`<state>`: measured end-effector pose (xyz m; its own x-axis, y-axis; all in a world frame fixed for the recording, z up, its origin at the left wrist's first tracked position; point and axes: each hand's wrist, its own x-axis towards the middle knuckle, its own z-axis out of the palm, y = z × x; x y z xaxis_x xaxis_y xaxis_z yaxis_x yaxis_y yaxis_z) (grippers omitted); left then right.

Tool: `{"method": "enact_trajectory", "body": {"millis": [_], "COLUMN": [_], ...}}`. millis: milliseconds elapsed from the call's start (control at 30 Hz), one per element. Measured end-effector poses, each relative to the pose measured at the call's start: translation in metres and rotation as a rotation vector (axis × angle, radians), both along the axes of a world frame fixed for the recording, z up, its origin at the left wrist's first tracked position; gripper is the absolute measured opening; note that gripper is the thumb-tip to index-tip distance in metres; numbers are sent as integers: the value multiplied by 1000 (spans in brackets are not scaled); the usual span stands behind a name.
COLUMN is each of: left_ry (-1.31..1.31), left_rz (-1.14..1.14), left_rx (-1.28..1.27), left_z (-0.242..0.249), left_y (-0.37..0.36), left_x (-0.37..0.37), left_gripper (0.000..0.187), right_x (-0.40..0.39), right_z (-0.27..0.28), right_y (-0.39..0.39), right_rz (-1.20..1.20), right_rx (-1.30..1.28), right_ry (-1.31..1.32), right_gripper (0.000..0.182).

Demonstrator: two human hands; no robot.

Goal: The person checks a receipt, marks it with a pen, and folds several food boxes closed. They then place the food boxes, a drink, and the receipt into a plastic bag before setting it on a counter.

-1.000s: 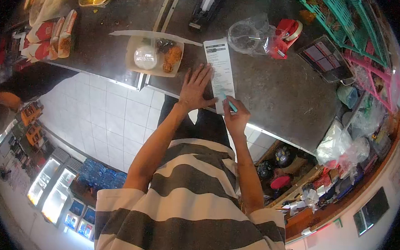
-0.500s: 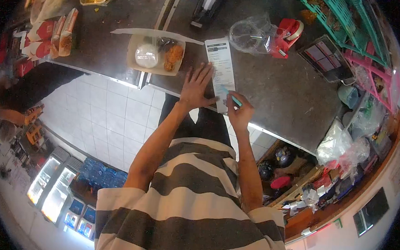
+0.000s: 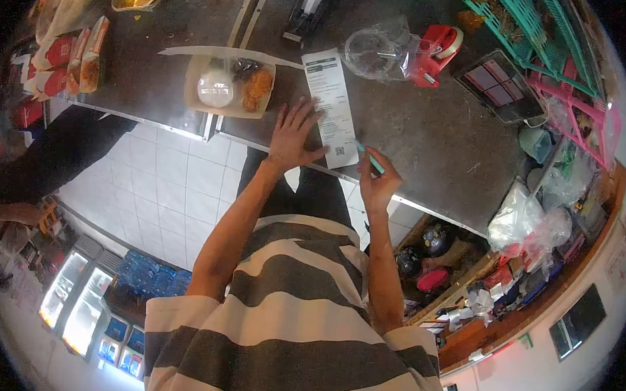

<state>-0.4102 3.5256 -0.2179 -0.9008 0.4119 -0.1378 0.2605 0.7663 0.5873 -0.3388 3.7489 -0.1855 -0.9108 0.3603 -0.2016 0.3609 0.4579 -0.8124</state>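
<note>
A long printed receipt (image 3: 335, 109) lies on the dark table, a QR code at its near end. My left hand (image 3: 295, 138) rests flat with fingers spread, its fingertips touching the receipt's left edge. Just right of the receipt's lower end, my right hand (image 3: 379, 185) is closed around a teal pen (image 3: 372, 160). Beyond my left hand stands an open paper food box (image 3: 196, 91) with its lid raised behind. Inside it are a wrapped white mound of what looks like rice (image 3: 215, 89) and a piece of fried chicken (image 3: 256, 90).
A red tape dispenser (image 3: 436, 56) and clear plastic (image 3: 379, 55) lie beyond the receipt. At the right are a tablet (image 3: 500, 86), a teal basket (image 3: 551, 45) and plastic bags (image 3: 516, 215). Red-and-white food packs (image 3: 58, 54) sit at left, near another person's arm (image 3: 15, 209).
My right hand with the pen has moved off the receipt to its right side, uncovering the QR code. The whole view has shifted slightly. My left hand stays spread by the receipt.
</note>
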Motion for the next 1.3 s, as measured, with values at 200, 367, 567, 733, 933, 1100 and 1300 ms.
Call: {"method": "enact_trajectory", "body": {"millis": [200, 367, 567, 733, 933, 1100, 1300], "left_ry": [8, 14, -30, -6, 46, 404, -24], "left_rz": [-11, -4, 3, 8, 4, 323, 937], "left_rx": [-19, -10, -18, -3, 22, 295, 466], "left_z": [-4, -5, 4, -2, 27, 71, 27], "left_y": [-1, 0, 1, 1, -6, -84, -202], "left_x": [0, 1, -3, -1, 4, 2, -57], "left_gripper": [88, 89, 85, 87, 80, 44, 38], "right_x": [-10, -11, -14, -8, -36, -61, -119], "right_z": [19, 15, 16, -3, -1, 45, -7], "right_y": [-32, -40, -38, -13, 59, 9, -162], "right_rz": [208, 193, 186, 154, -356, -75, 176], "right_rx": [77, 79, 62, 68, -281, 215, -354], "right_ry": [104, 63, 42, 105, -259, -23, -58], "right_gripper": [17, 17, 16, 17, 24, 32, 41]}}
